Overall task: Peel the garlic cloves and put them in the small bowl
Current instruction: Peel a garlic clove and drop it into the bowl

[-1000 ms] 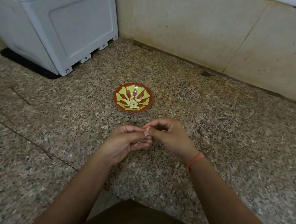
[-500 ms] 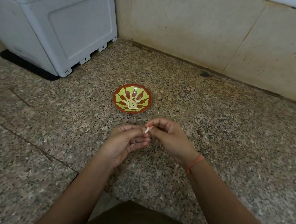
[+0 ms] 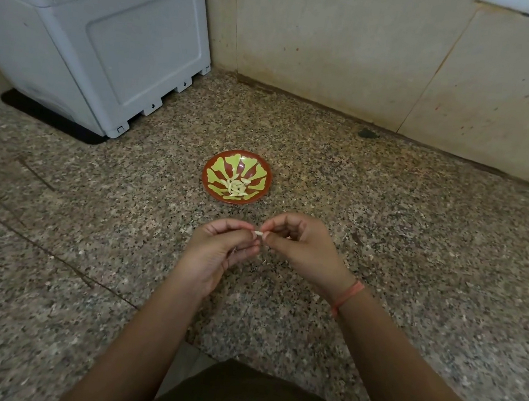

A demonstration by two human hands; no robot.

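Note:
A small red bowl (image 3: 213, 184) with a green leaf pattern sits on the speckled stone floor, holding several pale peeled garlic cloves (image 3: 236, 187). Just in front of it my two hands meet above the floor. A small whitish garlic clove (image 3: 258, 233) shows between their fingertips. My right hand (image 3: 300, 248) pinches it with thumb and forefinger. My left hand (image 3: 218, 252) has its fingers curled, fingertips at the clove's other end. A thin orange band circles my right wrist.
A grey plastic appliance (image 3: 103, 43) stands at the back left on a black mat. A beige wall (image 3: 386, 50) runs along the back. A small dark spot (image 3: 366, 133) lies by the wall's base. Granite floor (image 3: 447, 252) spreads to both sides.
My hands have drawn slightly apart, and the pale clove now shows between the fingertips where it was hidden a second ago.

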